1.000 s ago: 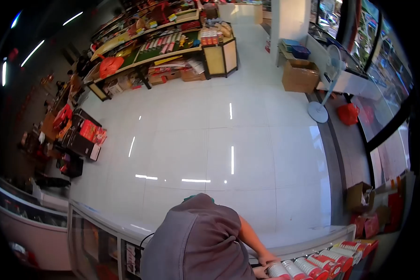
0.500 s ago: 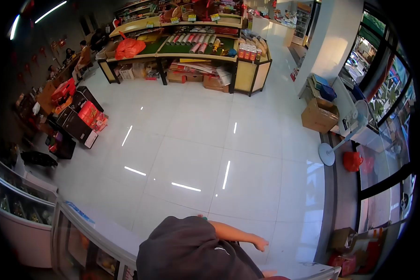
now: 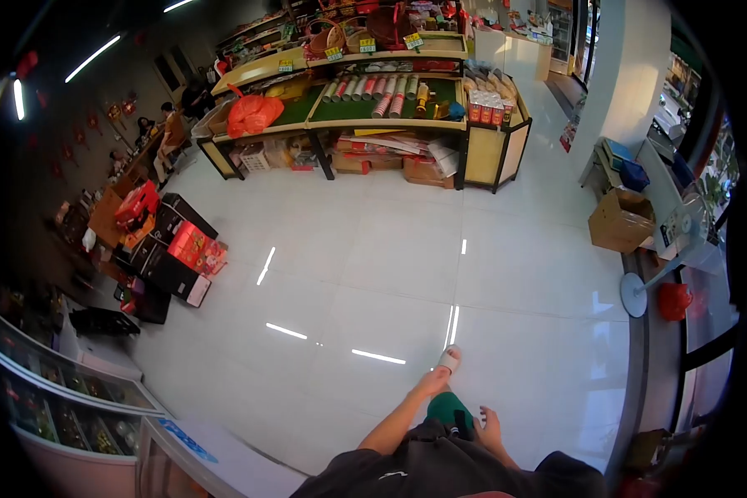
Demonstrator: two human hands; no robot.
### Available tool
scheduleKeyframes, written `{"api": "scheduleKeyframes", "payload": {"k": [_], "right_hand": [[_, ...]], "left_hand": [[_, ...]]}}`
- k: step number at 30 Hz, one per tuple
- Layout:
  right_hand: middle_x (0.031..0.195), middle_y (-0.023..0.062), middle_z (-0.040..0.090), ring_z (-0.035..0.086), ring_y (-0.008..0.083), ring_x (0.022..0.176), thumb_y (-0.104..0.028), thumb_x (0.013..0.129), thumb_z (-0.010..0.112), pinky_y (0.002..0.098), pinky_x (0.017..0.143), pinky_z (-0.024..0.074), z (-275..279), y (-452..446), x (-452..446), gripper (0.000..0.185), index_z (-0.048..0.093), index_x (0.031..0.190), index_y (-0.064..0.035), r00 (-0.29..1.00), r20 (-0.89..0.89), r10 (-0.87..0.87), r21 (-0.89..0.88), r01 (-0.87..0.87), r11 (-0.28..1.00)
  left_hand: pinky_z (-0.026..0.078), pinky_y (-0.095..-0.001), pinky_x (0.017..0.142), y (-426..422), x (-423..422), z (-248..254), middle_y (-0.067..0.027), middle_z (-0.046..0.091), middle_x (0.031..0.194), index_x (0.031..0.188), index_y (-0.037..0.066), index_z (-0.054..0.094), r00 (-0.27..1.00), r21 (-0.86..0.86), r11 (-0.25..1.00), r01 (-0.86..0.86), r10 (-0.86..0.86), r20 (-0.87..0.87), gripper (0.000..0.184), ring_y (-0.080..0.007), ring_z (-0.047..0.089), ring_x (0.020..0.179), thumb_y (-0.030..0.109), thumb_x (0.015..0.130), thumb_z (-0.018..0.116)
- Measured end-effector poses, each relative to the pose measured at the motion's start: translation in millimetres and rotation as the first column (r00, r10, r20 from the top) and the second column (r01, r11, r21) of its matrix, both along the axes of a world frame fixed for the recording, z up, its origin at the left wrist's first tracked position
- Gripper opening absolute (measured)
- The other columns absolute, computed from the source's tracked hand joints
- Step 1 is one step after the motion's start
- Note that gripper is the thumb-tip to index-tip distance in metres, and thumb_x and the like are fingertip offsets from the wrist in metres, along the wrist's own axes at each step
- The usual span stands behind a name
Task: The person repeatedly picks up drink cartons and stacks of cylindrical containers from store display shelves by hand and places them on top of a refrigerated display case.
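Note:
My left hand [image 3: 432, 382] hangs low in front of my body, with its loosely stretched fingers close to my foot in a light sandal [image 3: 451, 358] in the view. Nothing shows in it. To its right, my right hand [image 3: 489, 427] is beside my green shorts [image 3: 449, 410], fingers apart and slightly bent, also holding nothing visible. My dark shirt [image 3: 423, 465] fills the bottom of the view. Under me is a shiny tiled floor [image 3: 373, 282]. The freezer case [image 3: 249, 465] at lower left is the nearest furniture.
Ahead stands a display stand [image 3: 386, 124] with rolled tubes and a red bag [image 3: 253, 114]. Dark boxes [image 3: 170, 266] stack on the left. On the right are a cardboard box [image 3: 622, 221], a standing fan [image 3: 633, 295] and a red bag-like item [image 3: 674, 300]. People [image 3: 173, 137] are at far left.
The view has shifted, so the stand and boxes sit further right and lower. My body has turned within the view; both hands, my shorts and a sandal now show more clearly.

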State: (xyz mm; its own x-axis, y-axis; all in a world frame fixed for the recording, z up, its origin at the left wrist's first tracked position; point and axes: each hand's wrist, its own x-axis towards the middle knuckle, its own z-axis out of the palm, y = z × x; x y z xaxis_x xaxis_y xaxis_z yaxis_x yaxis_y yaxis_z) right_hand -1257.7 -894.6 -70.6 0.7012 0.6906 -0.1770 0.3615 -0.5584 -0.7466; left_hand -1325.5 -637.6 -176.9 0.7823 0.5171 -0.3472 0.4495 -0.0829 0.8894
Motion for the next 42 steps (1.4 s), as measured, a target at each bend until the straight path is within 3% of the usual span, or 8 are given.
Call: {"api": "scheduleKeyframes", "payload": {"k": [3, 4, 6, 13, 16, 21, 30, 42], "right_hand": [[0.101, 0.0201, 0.059, 0.058, 0.0319, 0.093, -0.027, 0.078, 0.064, 0.0374, 0.079, 0.0479, -77.6, 0.4, 50.5, 0.045, 0.053, 0.113, -0.0013, 0.958, -0.169, -0.232, -0.292, 0.176, 0.940], [0.100, 0.0208, 0.060, 0.059, 0.0332, 0.091, -0.030, 0.077, 0.064, 0.0391, 0.077, 0.0492, -127.1, -10.9, 78.4, 0.046, 0.053, 0.110, 0.0002, 0.958, -0.164, -0.235, -0.448, 0.140, 0.883], [0.099, 0.0232, 0.060, 0.061, 0.0397, 0.084, -0.034, 0.079, 0.060, 0.0479, 0.067, 0.0520, -127.9, 11.0, 131.5, 0.049, 0.050, 0.107, 0.0056, 0.601, -0.582, -0.548, -0.678, 0.013, 0.735], [0.084, 0.0144, 0.061, 0.060, 0.0233, 0.063, -0.026, 0.081, 0.054, 0.0357, 0.051, 0.0492, -98.0, 170.4, 291.1, 0.036, 0.051, 0.108, -0.0019, 0.737, -0.487, -0.468, -0.364, 0.315, 0.876], [0.086, 0.0131, 0.061, 0.061, 0.0221, 0.066, -0.028, 0.082, 0.055, 0.0333, 0.052, 0.0495, -73.5, 259.7, 346.5, 0.038, 0.050, 0.112, -0.0049, 0.636, -0.629, -0.446, -0.256, 0.373, 0.892], [0.086, 0.0123, 0.062, 0.062, 0.0221, 0.063, -0.028, 0.083, 0.057, 0.0322, 0.052, 0.0500, -71.9, 367.9, 397.9, 0.038, 0.049, 0.113, -0.0057, 0.732, -0.593, -0.336, -0.194, 0.274, 0.942], [0.099, 0.0193, 0.064, 0.063, 0.0316, 0.079, -0.033, 0.082, 0.058, 0.0457, 0.066, 0.0525, -30.2, 435.9, 432.2, 0.044, 0.057, 0.113, -0.0023, 0.765, -0.558, -0.322, -0.595, -0.098, 0.798], [0.096, 0.0191, 0.061, 0.063, 0.0323, 0.073, -0.028, 0.082, 0.056, 0.0456, 0.063, 0.0522, -85.2, 673.2, 570.9, 0.041, 0.050, 0.114, -0.0039, 0.570, -0.626, -0.532, -0.519, 0.204, 0.830]], "left_hand": [[0.045, -0.0405, 0.085, 87.7, -101.1, -50.7, -0.0136, 0.060, 0.101, 0.095, 0.006, 0.063, 0.967, 0.453, 0.883, -0.125, 0.211, -0.144, 0.020, -0.0290, 0.056, 0.096, 0.015, 0.079, 0.055], [0.045, -0.0413, 0.082, 124.0, -150.4, -60.0, -0.0120, 0.062, 0.093, 0.091, 0.007, 0.063, 0.849, 0.666, 0.548, 0.506, -0.181, -0.496, 0.019, -0.0277, 0.057, 0.093, 0.013, 0.075, 0.057], [0.047, -0.0384, 0.060, 134.0, -205.8, 8.0, -0.0067, 0.063, 0.081, 0.092, 0.003, 0.059, 0.628, 0.063, 0.804, -0.591, 0.507, -0.590, 0.022, -0.0220, 0.059, 0.069, 0.021, 0.079, 0.057], [0.047, -0.0397, 0.057, 185.7, -244.0, 88.2, -0.0105, 0.062, 0.089, 0.098, 0.003, 0.057, 0.261, 0.115, 0.511, -0.852, 0.605, -0.753, 0.030, -0.0238, 0.058, 0.069, 0.029, 0.084, 0.052], [0.048, -0.0410, 0.061, 211.2, -163.8, 71.4, -0.0120, 0.060, 0.097, 0.102, 0.004, 0.056, 0.320, -0.066, 0.381, -0.922, 0.655, -0.685, 0.031, -0.0252, 0.058, 0.075, 0.029, 0.084, 0.052], [0.050, -0.0402, 0.073, 307.3, -4.0, -6.8, -0.0161, 0.064, 0.091, 0.102, 0.002, 0.060, 0.759, -0.102, 0.943, -0.315, 0.187, -0.623, 0.036, -0.0304, 0.063, 0.084, 0.029, 0.078, 0.060], [0.048, -0.0372, 0.084, 560.2, 264.4, -8.4, -0.0152, 0.065, 0.096, 0.104, 0.007, 0.059, 0.913, -0.023, 1.000, -0.019, 0.008, -0.408, 0.038, -0.0298, 0.062, 0.094, 0.037, 0.081, 0.058], [0.048, -0.0324, 0.080, 766.7, 376.3, 3.4, -0.0129, 0.065, 0.092, 0.105, 0.006, 0.058, 0.933, 0.062, 0.943, -0.326, 0.331, -0.137, 0.028, -0.0230, 0.061, 0.088, 0.027, 0.085, 0.056]]}}
